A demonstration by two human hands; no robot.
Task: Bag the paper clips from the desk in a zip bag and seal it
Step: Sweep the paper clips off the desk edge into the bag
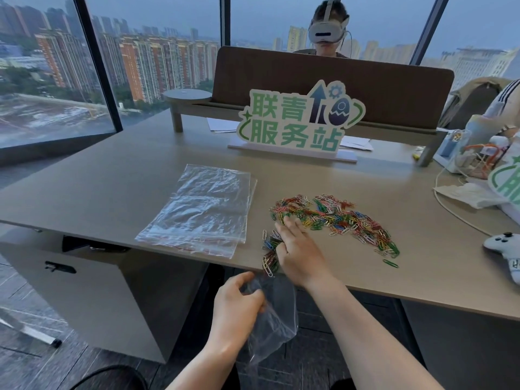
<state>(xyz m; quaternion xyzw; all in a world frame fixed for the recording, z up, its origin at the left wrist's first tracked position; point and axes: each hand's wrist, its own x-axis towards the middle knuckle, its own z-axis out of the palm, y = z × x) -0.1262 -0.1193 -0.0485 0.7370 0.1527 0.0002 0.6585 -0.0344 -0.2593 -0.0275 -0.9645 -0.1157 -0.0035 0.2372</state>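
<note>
The paper clips [340,220] lie in a loose coloured spread on the table [112,198], right of centre in the frame, with a smaller bunch [270,253] drawn to the table's near edge at lower centre. Your right hand [298,254] rests on the table just beside that bunch, fingers spread flat and touching the clips, pinching nothing. Just below the edge, your left hand [236,308] holds a clear zip bag [274,322] in a pinching grip at its mouth, the bag hanging under the overhanging clips. A stack of spare zip bags [202,209] lies flat to the left of the pile, close but apart from it. Behind, at upper centre, a green-lettered sign [298,119] stands on its base. At the right edge sit a white game controller [503,244], a cable [450,209] and a clutter of boxes and cloth. A person wearing a headset [327,30] sits beyond the brown divider [394,88].
</note>
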